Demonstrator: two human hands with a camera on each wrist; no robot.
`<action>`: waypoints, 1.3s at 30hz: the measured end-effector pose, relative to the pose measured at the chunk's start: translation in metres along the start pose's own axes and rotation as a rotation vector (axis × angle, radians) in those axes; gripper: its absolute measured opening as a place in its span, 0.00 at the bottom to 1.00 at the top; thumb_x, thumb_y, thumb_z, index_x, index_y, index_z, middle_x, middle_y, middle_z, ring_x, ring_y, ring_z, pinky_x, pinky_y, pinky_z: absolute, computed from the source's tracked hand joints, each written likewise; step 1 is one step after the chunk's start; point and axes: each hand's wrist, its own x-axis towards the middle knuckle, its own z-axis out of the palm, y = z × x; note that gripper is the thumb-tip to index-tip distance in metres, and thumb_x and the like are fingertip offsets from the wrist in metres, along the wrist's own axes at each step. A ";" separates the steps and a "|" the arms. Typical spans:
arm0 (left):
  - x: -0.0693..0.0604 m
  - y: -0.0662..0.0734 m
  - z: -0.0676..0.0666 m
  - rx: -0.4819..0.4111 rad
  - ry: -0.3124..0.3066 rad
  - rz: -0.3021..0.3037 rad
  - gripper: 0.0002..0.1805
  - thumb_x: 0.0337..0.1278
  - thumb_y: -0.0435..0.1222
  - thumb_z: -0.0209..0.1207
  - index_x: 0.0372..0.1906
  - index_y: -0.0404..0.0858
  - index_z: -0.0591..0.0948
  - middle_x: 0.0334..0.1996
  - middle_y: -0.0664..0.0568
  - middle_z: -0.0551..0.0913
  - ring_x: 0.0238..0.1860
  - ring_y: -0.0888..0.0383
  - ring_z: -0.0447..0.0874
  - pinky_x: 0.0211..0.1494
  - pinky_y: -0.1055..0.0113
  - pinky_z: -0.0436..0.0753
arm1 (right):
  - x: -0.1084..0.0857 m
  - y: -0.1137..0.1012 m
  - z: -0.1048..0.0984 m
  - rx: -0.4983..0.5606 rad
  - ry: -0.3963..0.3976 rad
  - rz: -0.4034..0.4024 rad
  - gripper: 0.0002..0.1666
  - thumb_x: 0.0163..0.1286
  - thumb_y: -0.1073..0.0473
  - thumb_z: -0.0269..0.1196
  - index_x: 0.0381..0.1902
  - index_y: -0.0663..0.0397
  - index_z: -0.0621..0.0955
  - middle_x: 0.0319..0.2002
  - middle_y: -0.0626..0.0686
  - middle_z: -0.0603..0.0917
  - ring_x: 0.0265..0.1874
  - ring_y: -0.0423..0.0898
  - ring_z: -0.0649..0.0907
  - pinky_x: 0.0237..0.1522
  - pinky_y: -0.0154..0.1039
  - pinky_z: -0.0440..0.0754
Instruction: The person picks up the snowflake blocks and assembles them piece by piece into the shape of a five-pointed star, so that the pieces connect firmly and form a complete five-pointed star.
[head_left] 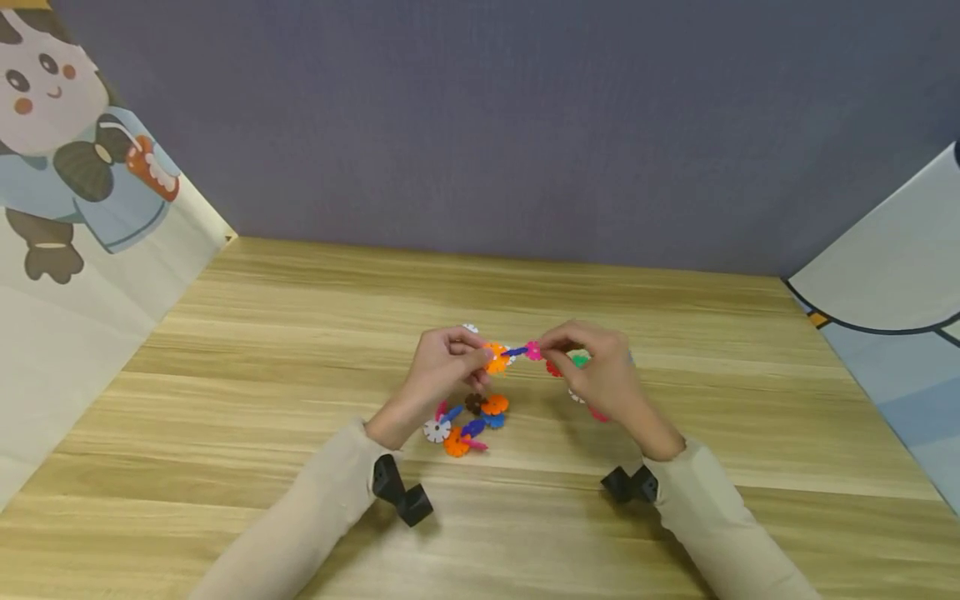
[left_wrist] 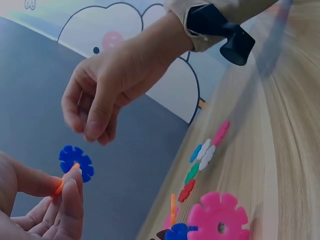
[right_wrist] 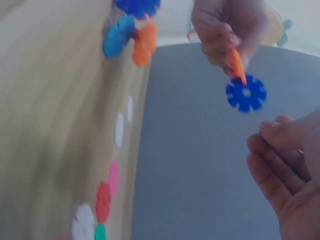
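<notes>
My left hand (head_left: 450,362) pinches an orange notched plastic disc (head_left: 496,358) between thumb and fingers, above the table. A dark blue notched disc (right_wrist: 246,94) is slotted onto the orange one and sticks out toward the right. Just right of the blue disc is my right hand (head_left: 606,371), its fingers loosely bent and apart from the blue disc in both wrist views. Nothing shows between the right fingertips. Below the left hand lies a joined cluster of discs, with a white disc (head_left: 437,429), an orange disc (head_left: 457,442) and a blue disc (head_left: 492,420) among them.
Loose discs lie in a row on the wooden table (head_left: 300,333), including a red disc (right_wrist: 103,202), a pink disc (right_wrist: 114,177) and a green disc (head_left: 580,361). A grey panel (head_left: 495,125) stands behind the table, with printed cartoon sheets at both sides.
</notes>
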 end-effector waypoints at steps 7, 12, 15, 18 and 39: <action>0.003 -0.001 0.002 -0.072 0.014 -0.024 0.06 0.56 0.23 0.57 0.38 0.25 0.75 0.23 0.48 0.86 0.21 0.58 0.85 0.27 0.67 0.84 | 0.004 0.006 -0.023 -0.090 -0.002 0.073 0.11 0.48 0.79 0.68 0.28 0.62 0.83 0.26 0.53 0.86 0.25 0.45 0.84 0.32 0.22 0.79; 0.001 -0.001 0.003 -0.072 -0.015 -0.001 0.05 0.54 0.23 0.57 0.36 0.28 0.74 0.24 0.44 0.86 0.22 0.58 0.85 0.30 0.62 0.85 | 0.005 0.008 -0.037 -0.163 -0.227 0.149 0.10 0.52 0.76 0.67 0.29 0.58 0.83 0.26 0.50 0.85 0.24 0.43 0.83 0.29 0.32 0.82; -0.001 0.000 0.003 -0.075 -0.053 0.019 0.06 0.53 0.22 0.57 0.35 0.29 0.73 0.25 0.41 0.85 0.24 0.57 0.86 0.33 0.58 0.86 | 0.004 0.010 -0.041 -0.210 -0.378 0.206 0.10 0.55 0.75 0.66 0.28 0.55 0.82 0.25 0.48 0.84 0.25 0.40 0.81 0.29 0.36 0.81; -0.003 0.001 0.004 -0.079 -0.083 0.029 0.07 0.52 0.22 0.57 0.35 0.30 0.72 0.24 0.43 0.85 0.24 0.58 0.86 0.34 0.57 0.86 | 0.004 0.013 -0.042 -0.229 -0.459 0.253 0.09 0.56 0.74 0.65 0.28 0.55 0.82 0.25 0.47 0.84 0.26 0.39 0.80 0.29 0.37 0.81; -0.005 0.004 0.004 -0.106 -0.127 0.035 0.09 0.52 0.20 0.56 0.33 0.33 0.70 0.21 0.52 0.83 0.33 0.48 0.88 0.45 0.46 0.83 | -0.008 0.033 -0.039 -0.231 -0.876 0.553 0.13 0.45 0.75 0.69 0.28 0.58 0.79 0.25 0.50 0.79 0.27 0.43 0.75 0.30 0.35 0.75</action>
